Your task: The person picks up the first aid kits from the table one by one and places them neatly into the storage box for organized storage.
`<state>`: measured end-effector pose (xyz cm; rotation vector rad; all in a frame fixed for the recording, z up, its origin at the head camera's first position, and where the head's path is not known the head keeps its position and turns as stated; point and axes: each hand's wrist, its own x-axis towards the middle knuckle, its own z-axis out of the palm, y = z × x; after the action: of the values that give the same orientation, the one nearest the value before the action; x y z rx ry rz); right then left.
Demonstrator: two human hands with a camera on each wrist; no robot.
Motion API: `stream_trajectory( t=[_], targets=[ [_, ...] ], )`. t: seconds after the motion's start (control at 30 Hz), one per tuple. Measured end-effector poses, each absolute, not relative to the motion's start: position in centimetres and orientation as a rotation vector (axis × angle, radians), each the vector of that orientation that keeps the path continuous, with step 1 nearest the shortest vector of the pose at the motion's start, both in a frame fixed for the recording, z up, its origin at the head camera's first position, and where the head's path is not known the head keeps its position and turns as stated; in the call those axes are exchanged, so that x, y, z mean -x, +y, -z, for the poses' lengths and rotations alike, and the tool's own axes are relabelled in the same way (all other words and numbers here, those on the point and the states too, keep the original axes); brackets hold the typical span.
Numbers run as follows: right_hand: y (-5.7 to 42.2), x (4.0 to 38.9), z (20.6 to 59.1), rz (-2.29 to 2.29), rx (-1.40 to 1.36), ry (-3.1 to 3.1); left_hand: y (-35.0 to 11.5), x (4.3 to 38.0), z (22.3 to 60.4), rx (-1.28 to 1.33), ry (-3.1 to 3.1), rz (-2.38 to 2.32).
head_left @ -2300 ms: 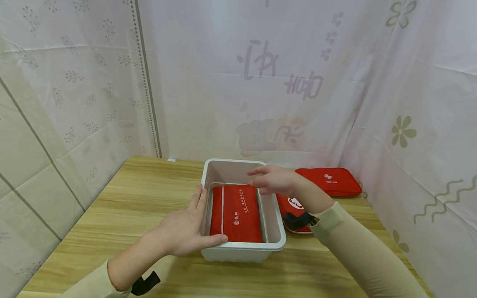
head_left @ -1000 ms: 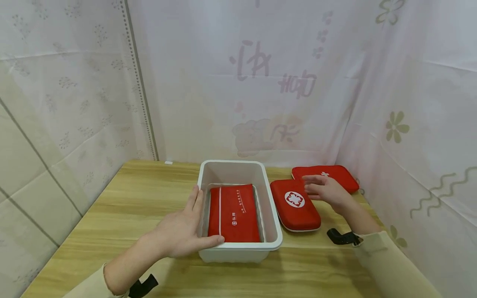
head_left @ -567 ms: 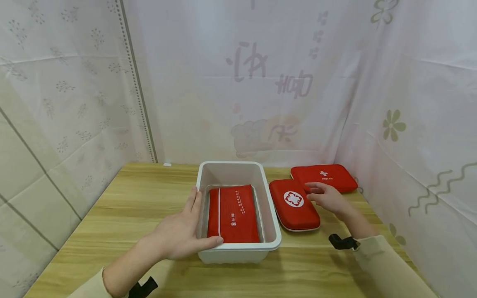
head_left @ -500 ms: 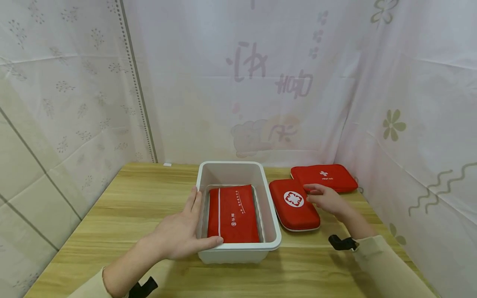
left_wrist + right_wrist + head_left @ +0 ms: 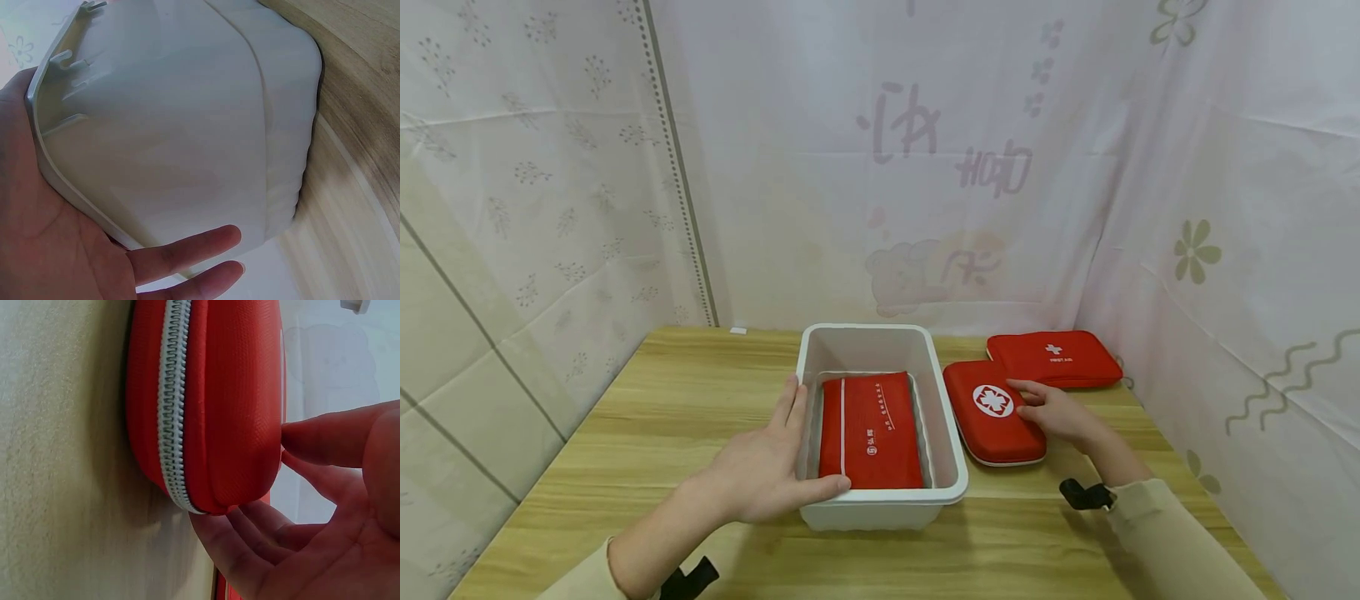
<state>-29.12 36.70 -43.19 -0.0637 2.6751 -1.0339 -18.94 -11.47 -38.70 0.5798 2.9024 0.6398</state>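
Note:
A white plastic tub (image 5: 887, 496) stands on the table with a red fabric pouch (image 5: 880, 433) lying inside it. My left hand (image 5: 752, 471) rests against the tub's near left corner, thumb along the front rim and straight fingers at the left side. In the left wrist view, two fingers (image 5: 194, 250) lie along the outer wall. To the tub's right is a red zippered first-aid case (image 5: 981, 433) with a white round emblem. My right hand (image 5: 1052, 412) pinches its right edge. The right wrist view shows thumb and forefinger on top, other fingers curled at the zippered (image 5: 174, 412) end.
A second red case (image 5: 1075, 371) marked FIRST AID lies behind the first, close to its far corner. The wooden table (image 5: 670, 408) meets a printed curtain (image 5: 820, 208) at the back, with more curtain at both sides. A small white piece (image 5: 738, 331) lies at the back edge.
My right hand has moved from above the tub to the round-emblem case, then closed in on its right edge. The left hand stays at the tub; neither case has visibly shifted.

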Motion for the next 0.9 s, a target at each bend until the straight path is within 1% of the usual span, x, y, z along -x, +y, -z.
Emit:
stream_trajectory(
  t=[0.27, 0.9],
  targets=[
    [36.5, 28.6, 42.7, 0.998, 0.060, 2.683, -11.5, 19.1, 38.8, -0.587, 2.906, -0.634],
    [37.3, 27.0, 42.5, 1.191, 0.007, 2.480, -11.5, 19.1, 38.9, -0.562, 2.899, -0.622]
  ],
)
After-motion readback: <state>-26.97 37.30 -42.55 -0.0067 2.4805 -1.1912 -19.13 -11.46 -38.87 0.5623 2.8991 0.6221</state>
